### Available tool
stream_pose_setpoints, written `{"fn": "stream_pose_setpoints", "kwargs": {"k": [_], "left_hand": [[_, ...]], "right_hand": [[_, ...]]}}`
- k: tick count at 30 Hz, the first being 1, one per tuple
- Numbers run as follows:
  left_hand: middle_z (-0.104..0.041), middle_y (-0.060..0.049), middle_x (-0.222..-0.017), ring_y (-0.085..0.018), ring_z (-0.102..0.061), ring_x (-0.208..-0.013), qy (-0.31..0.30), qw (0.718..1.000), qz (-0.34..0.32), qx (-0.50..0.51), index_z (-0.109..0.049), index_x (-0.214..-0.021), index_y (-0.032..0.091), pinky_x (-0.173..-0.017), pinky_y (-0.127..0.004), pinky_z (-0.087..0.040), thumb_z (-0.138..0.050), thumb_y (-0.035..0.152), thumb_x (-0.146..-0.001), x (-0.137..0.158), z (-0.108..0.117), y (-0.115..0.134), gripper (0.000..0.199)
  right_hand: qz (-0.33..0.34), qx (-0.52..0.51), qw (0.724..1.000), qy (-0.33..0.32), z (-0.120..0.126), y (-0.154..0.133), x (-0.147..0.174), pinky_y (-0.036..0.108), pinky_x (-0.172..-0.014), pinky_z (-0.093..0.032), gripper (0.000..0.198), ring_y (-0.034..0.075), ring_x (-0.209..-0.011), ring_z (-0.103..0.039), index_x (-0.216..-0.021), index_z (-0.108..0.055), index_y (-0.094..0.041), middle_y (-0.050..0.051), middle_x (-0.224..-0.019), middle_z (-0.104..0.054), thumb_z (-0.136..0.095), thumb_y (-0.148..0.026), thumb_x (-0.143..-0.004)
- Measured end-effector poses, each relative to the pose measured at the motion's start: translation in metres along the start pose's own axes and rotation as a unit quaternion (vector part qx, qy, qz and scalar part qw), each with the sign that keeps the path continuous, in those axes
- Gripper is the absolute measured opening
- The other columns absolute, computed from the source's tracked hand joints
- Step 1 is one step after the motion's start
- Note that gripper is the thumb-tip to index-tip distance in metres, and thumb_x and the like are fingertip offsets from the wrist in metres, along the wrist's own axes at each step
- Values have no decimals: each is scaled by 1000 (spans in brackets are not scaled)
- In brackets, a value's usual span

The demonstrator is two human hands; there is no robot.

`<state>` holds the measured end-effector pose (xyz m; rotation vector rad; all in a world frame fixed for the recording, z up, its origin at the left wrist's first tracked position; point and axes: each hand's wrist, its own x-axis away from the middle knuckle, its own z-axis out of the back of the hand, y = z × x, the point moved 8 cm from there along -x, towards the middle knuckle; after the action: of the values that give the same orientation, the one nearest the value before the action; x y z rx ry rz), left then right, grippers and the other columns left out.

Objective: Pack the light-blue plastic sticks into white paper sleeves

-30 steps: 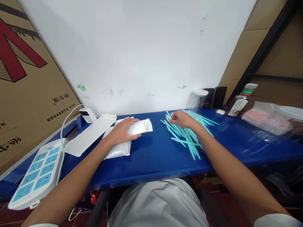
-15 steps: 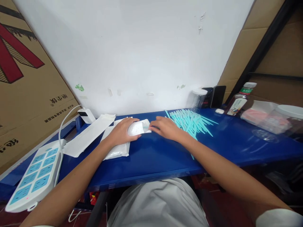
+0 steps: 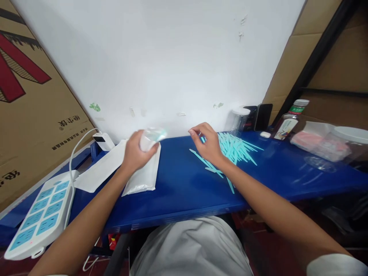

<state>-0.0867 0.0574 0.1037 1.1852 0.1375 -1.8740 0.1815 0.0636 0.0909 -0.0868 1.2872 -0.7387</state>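
My left hand (image 3: 137, 150) is wrapped round a small white, partly clear plastic bag (image 3: 149, 138), lifted off the table. A pale teal patch shows at the bag's right end, though blur hides what it is. Beneath that hand lies a flat white plastic package (image 3: 140, 180). My right hand (image 3: 207, 142) hovers in front of a pile of thin teal pointed sticks (image 3: 237, 147). Its thumb and forefinger are pinched together, and nothing shows between them. A few loose teal sticks (image 3: 201, 158) lie on the table below the right wrist.
The blue table (image 3: 172, 195) stands against a white wall. A long white paper sheet (image 3: 99, 170) and a power strip (image 3: 43, 214) are at the left. A lidded clear jar (image 3: 238, 119), phones (image 3: 263, 117), a bottle (image 3: 289, 120) and a pink-filled bag (image 3: 319, 142) are at the right.
My left hand has lifted the plastic bag up and leftward from the table. My right hand has come away from the bag and moved right and up, beside the sticks.
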Motion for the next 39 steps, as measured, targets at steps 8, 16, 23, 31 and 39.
{"fn": "stream_pose_setpoints", "kwargs": {"k": [8, 16, 23, 31, 39], "left_hand": [[-66, -6, -111, -25, -66, -104, 170, 966, 102, 167, -57, -118, 21, -92, -37, -53, -69, 59, -90, -8, 27, -42, 49], [-69, -6, -117, -29, -65, -109, -135, 985, 107, 14, -61, -123, 24, -94, -39, -50, -75, 61, -85, 12, -35, -46, 55], [-66, -2, -90, -23, -61, -85, -128, 985, 111, 40, -69, -105, 23, -78, -36, -48, -59, 56, -98, 11, -50, -18, 36], [-49, 2, -76, -16, -53, -71, -12, 986, 123, 108, -71, -104, 24, -66, -29, -47, -67, 54, -96, 4, -27, 14, 32], [-69, -7, -107, -20, -72, -78, -134, 905, 245, 320, -57, -128, 23, -55, -32, -62, -71, 59, -91, 16, -61, 1, 53]], "right_hand": [[-19, 25, 992, -120, -30, 19, 11, 34, -85, -47, 27, 22, -94, -61, -95, -71, -18, 8, -97, -67, -55, -37, -106], [-71, -10, 959, -274, -60, 18, 31, 32, -79, -48, 31, 19, -85, -64, -98, -77, -17, 8, -95, -74, -62, -43, -103], [-252, -243, 854, -385, -99, 3, 61, 24, -51, -49, 52, 13, -65, -63, -99, -78, -13, 12, -102, -80, -63, -62, -97], [-266, -311, 888, -212, -74, -2, 37, 26, -40, -56, 46, 20, -74, -68, -91, -73, -16, 11, -93, -75, -72, -62, -88], [-277, -183, 932, -142, -41, 44, 20, 22, -53, -49, 30, 12, -63, -53, -71, -56, -20, -2, -67, -52, -56, -36, -97]]}}
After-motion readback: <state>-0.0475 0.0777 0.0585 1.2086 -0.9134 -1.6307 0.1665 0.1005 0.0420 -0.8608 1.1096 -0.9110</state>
